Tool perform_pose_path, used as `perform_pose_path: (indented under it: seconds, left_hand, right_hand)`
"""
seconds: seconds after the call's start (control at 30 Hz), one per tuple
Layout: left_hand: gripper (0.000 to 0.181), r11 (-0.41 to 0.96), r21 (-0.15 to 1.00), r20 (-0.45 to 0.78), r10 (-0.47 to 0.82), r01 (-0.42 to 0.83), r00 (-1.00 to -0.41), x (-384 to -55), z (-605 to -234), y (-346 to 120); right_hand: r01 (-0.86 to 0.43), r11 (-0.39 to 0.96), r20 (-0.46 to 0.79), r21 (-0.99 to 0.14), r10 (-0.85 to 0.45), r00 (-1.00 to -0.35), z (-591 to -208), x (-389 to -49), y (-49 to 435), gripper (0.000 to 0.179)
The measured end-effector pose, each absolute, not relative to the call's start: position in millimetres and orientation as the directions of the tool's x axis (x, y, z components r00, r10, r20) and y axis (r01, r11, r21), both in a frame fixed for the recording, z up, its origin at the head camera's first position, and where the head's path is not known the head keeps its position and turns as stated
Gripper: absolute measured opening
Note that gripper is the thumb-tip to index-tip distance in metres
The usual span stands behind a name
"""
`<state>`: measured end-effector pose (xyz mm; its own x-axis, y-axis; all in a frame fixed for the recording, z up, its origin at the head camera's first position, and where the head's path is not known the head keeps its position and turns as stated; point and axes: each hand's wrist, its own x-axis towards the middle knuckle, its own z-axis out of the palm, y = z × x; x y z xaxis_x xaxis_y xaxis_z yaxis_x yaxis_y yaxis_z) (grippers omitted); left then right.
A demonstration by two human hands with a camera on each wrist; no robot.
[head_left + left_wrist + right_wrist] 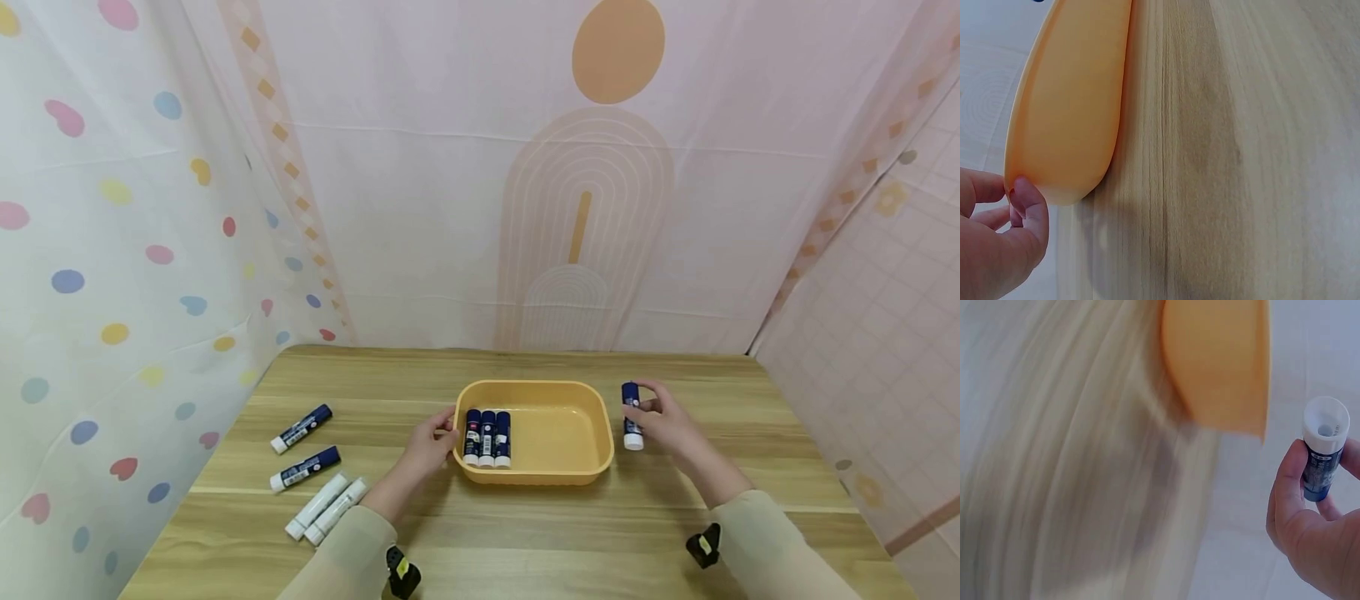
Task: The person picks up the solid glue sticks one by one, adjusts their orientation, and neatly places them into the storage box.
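Note:
A yellow-orange plastic basket [558,478] stands on the table, with three blue glue sticks [487,437] side by side at its left end. At the basket's left rim my left hand [427,447] pinches the edge between thumb and fingers; the left wrist view shows this hand [1007,231] at the rim's corner. My right hand [667,419] grips another blue glue stick [632,417] just right of the basket. In the right wrist view that glue stick [1321,465] has its hollow white base towards the camera, thumb and fingers around its barrel.
Two blue glue sticks [305,468] lie apart on the left of the wooden table [525,533]. Nearer the left forearm, two white glue sticks [326,508] lie next to each other. Patterned curtains [420,208] hang behind and beside the table.

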<state>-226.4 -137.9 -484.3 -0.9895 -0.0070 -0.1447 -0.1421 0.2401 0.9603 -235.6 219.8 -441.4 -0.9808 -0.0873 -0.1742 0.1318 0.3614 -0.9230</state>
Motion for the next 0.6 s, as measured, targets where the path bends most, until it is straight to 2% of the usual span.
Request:
perform_pose_path:
  seconds: [0.3, 0.43, 0.6]
  left_hand:
    - [0.047, 0.244, 0.961, -0.135, -0.01, -0.134, -0.991, -227.6, -486.4, -138.2]
    - [0.047, 0.237, 0.963, -0.13, -0.013, -0.129, -0.991, -228.5, -488.1, -138.3]
    - [0.047, 0.233, 0.964, -0.128, -0.011, -0.127, -0.992, -228.1, -487.8, -138.1]
  right_hand:
    - [0.134, 0.215, -0.171, -0.967, -0.162, -0.972, -437.9, -237.7, 169.0, 0.059]
    - [0.136, 0.207, -0.176, -0.969, -0.188, -0.966, -441.7, -239.3, 145.2, 0.06]
    - [0.125, 0.275, -0.17, -0.953, -0.149, -0.974, -453.0, -246.8, 119.4, 0.056]
